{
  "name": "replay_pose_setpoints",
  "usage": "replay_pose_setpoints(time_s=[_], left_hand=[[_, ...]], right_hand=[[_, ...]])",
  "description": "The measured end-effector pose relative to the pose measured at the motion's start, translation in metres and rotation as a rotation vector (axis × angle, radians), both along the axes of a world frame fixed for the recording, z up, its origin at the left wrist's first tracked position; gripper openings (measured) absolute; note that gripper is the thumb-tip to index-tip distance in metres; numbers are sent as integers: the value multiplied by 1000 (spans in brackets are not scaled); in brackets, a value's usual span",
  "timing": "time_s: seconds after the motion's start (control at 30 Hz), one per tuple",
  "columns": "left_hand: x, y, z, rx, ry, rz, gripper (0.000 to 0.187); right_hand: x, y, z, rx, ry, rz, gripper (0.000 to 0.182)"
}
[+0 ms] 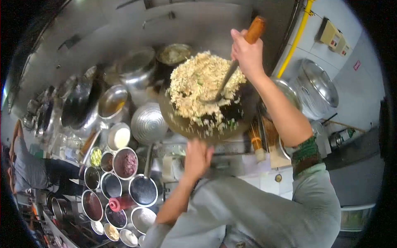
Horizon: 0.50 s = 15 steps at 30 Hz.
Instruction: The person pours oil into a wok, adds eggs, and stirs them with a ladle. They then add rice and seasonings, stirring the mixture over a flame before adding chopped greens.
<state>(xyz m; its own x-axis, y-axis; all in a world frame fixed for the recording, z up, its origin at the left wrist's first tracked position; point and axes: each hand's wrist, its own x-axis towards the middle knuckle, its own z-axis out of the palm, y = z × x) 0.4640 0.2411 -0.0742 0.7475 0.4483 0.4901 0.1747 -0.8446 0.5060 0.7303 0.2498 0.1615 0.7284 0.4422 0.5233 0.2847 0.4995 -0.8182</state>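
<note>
A dark wok holds a large heap of fried rice with green bits in it, some grains loose near its front edge. My right hand is closed round the ladle below its wooden handle end, and the ladle's head rests in the rice. At the wok's near edge is my left hand, closed, its fingers partly hidden and slightly blurred; what it grips there is too hidden to name.
Metal pots of ingredients stand at the lower left, near a perforated strainer. A bamboo brush lies right of the wok. Large lidded pots are at the right. Another person stands at the far left.
</note>
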Motion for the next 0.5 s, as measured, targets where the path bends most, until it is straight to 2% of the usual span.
replay_pose_setpoints(time_s=[0.07,0.2,0.33,0.37,0.47,0.5], left_hand=[[31,33,30,-4,-43,42,21],[66,65,8,-12,44,28,20],[70,62,1,-30,-49,37,21],[70,62,3,-43,-54,18,20],[75,62,1,-49,-50,23,18],[77,63,-1,-42,-54,12,18]], right_hand=[[14,11,-9,5,46,0,34],[12,9,43,-69,70,-83,25],[23,-11,71,92,66,105,27],[26,-11,65,116,66,130,27],[35,33,-32,-56,-24,-99,30],[31,44,-46,-19,24,35,28]])
